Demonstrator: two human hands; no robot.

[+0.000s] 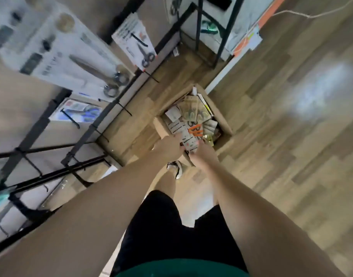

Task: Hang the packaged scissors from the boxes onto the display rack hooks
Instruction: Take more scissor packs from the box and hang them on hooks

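i look down past both bare arms to an open brown cardboard box on the pale wood-plank floor, packed with carded scissors in white, tan and orange packaging. my left hand and right hand meet at the near edge of the box, both gripping the same white card package of scissors, the left from its left side and the right from below and to its right. the package sits just above the others, at the near end of the box; i cannot tell whether it is lifted free of the pile. to the left stands the black metal display rack, its hooks poking outward. on it hang a large white package with long silver scissors, a smaller white package with black-handled scissors, and a blurred package with blue-handled scissors lower down. below my arms i see black shorts and a white shoe with black trim beside the box.
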